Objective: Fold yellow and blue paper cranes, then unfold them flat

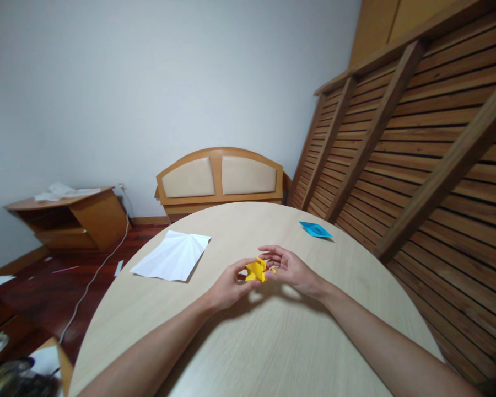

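Two hands meet on a yellow paper figure [257, 270]; it is pinched by the left hand [228, 286]; the right hand [288, 266], fingers loosely spread, touches it; creases should be pressed gently.

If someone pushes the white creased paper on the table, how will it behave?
The white creased paper looks thin and light, so it would probably slide easily on the smooth table. Its fan creases may give slight stiffness, but it would likely still flop when lifted by one corner.

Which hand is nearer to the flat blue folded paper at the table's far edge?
Right. The right hand lies below-left of the flat blue folded paper, apart from it; the left hand is farther left, pinching the small yellow folded paper.
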`<action>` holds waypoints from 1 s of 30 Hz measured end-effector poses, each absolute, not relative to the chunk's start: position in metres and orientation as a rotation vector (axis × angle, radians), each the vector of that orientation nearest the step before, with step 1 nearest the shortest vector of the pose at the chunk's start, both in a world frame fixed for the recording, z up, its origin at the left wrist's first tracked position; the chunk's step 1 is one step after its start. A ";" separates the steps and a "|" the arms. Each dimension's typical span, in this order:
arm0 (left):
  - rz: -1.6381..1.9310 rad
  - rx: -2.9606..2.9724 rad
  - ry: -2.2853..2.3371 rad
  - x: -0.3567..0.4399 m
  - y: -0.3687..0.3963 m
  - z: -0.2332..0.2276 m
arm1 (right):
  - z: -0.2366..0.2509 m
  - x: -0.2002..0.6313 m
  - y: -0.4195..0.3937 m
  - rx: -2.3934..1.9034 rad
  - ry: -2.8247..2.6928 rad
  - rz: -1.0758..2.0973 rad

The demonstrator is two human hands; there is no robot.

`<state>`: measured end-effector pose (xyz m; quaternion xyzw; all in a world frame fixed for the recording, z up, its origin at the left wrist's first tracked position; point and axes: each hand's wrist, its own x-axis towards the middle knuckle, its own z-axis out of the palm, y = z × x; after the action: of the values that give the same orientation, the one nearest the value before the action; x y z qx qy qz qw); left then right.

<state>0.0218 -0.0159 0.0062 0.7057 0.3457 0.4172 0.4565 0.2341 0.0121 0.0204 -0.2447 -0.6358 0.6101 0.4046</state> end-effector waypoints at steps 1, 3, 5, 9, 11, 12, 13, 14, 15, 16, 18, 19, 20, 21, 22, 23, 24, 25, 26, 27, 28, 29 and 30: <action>1.027 1.728 0.856 0.023 -0.016 0.007 | 0.021 0.234 0.012 -0.620 -1.619 1.542; 1.016 1.719 0.860 0.023 -0.017 0.009 | 0.023 0.235 0.011 -0.608 -1.643 1.551; 1.006 1.728 0.862 0.024 -0.017 0.010 | 0.024 0.236 0.011 -0.585 -1.655 1.549; 1.034 1.734 0.847 0.024 -0.017 0.009 | 0.026 0.236 0.011 -0.555 -1.617 1.529; 1.044 1.731 0.842 0.025 -0.017 0.008 | 0.026 0.236 0.011 -0.556 -1.577 1.520; 1.042 1.727 0.839 0.025 -0.017 0.007 | 0.025 0.236 0.012 -0.558 -1.561 1.514; 1.039 1.719 0.833 0.025 -0.017 0.007 | 0.025 0.236 0.012 -0.561 -1.552 1.513; 1.033 1.708 0.823 0.025 -0.016 0.007 | 0.025 0.236 0.012 -0.561 -1.549 1.519; 1.029 1.692 0.810 0.025 -0.016 0.007 | 0.024 0.236 0.012 -0.560 -1.552 1.530; 1.026 1.674 0.794 0.024 -0.016 0.007 | 0.024 0.236 0.013 -0.560 -1.559 1.544; 1.017 1.648 0.759 0.024 -0.015 0.007 | 0.023 0.237 0.013 -0.565 -1.585 1.576; 1.006 1.641 0.743 0.023 -0.015 0.006 | 0.023 0.237 0.013 -0.571 -1.602 1.588; 0.992 1.640 0.730 0.023 -0.015 0.006 | 0.023 0.237 0.013 -0.580 -1.621 1.597; 0.975 1.643 0.722 0.023 -0.015 0.006 | 0.023 0.238 0.013 -0.594 -1.641 1.605; 0.957 1.648 0.720 0.023 -0.015 0.006 | 0.023 0.238 0.013 -0.609 -1.659 1.611; 0.942 1.653 0.723 0.023 -0.015 0.006 | 0.023 0.238 0.013 -0.623 -1.672 1.612; 0.934 1.659 0.732 0.023 -0.015 0.006 | 0.024 0.238 0.012 -0.634 -1.677 1.606; 0.934 1.669 0.743 0.023 -0.015 0.006 | 0.025 0.238 0.012 -0.642 -1.675 1.594; 0.939 1.688 0.758 0.023 -0.015 0.006 | 0.025 0.238 0.012 -0.642 -1.664 1.579; 0.950 1.714 0.775 0.022 -0.015 0.007 | 0.026 0.238 0.012 -0.637 -1.646 1.564; 0.965 1.745 0.792 0.022 -0.015 0.007 | 0.027 0.238 0.011 -0.628 -1.625 1.551; 0.978 1.776 0.807 0.022 -0.015 0.007 | 0.028 0.239 0.011 -0.620 -1.604 1.540; 0.988 1.800 0.819 0.021 -0.015 0.008 | 0.029 0.239 0.011 -0.615 -1.584 1.529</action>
<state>0.0214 -0.0146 0.0075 0.7276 0.3311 0.3995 0.4487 0.2388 0.0111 0.0289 -0.2447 -0.6305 0.6086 0.4149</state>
